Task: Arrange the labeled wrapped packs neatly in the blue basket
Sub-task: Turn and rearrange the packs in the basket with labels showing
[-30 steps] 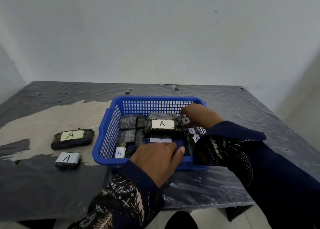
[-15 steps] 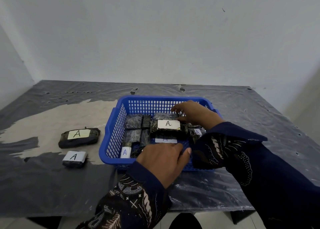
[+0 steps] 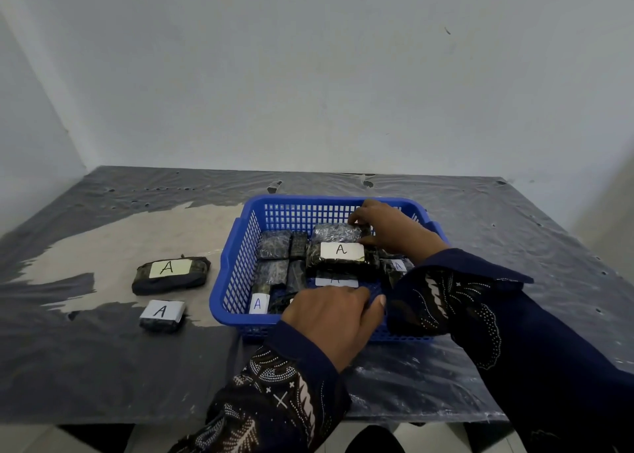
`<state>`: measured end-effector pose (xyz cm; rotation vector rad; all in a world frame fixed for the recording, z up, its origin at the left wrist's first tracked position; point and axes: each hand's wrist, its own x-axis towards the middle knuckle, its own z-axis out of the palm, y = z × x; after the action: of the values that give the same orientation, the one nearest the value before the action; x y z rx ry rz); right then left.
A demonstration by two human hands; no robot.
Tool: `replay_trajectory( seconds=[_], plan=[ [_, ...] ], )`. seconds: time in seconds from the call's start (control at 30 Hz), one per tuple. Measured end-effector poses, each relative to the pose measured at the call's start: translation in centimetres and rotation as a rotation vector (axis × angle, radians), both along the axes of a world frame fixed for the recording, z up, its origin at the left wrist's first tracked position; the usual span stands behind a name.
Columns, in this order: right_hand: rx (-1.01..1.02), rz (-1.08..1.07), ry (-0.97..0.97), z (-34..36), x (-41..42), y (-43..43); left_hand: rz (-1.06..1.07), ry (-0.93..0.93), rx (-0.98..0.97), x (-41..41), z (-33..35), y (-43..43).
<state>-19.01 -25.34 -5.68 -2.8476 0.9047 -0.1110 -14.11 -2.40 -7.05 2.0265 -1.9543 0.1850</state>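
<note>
Blue basket [image 3: 227, 270], with packs inside. Right hand [image 3: 391, 229] grips the rear wrapped pack [image 3: 338, 233], behind the labeled pack [image 3: 343, 252]. Left hand [image 3: 329, 319] lies over the near rim, its grip not discernible.

One blue basket [image 3: 236, 264], two hands [image 3: 331, 319] [image 3: 394, 228], two labeled packs [image 3: 171, 275] [image 3: 161, 316] outside it, about ten more crowded inside

Basket [image 3: 236, 260] on table [image 3: 507, 246], right of centre. Packs line its floor; top pack [image 3: 341, 252] lies on them, rear pack [image 3: 338, 232] just behind it. Left of basket, on table: big pack [image 3: 170, 274] behind, small pack [image 3: 161, 315] in front. Left hand [image 3: 329, 319] over near rim; right hand [image 3: 391, 228] at rear pack.
</note>
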Motion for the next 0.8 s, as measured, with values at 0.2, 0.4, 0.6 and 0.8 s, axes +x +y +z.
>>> replay_trajectory(
  seconds=[0.2,0.4,0.6,0.8],
  plan=[
    [0.031,0.018,-0.117,0.3,-0.6,0.1,-0.008,0.036,-0.052,0.1,0.0,0.1],
    [0.209,-0.051,-0.355,1.4,-2.8,-0.1,-0.023,0.56,-0.204,1.7,2.3,-0.3],
    [1.187,0.009,-0.558,4.6,-5.6,4.2,-0.1,0.276,-0.183,8.1,6.7,-2.3],
    [1.383,-0.121,-0.674,5.8,-6.2,6.4,-0.269,0.392,-0.264,9.2,7.3,-2.8]
  ],
)
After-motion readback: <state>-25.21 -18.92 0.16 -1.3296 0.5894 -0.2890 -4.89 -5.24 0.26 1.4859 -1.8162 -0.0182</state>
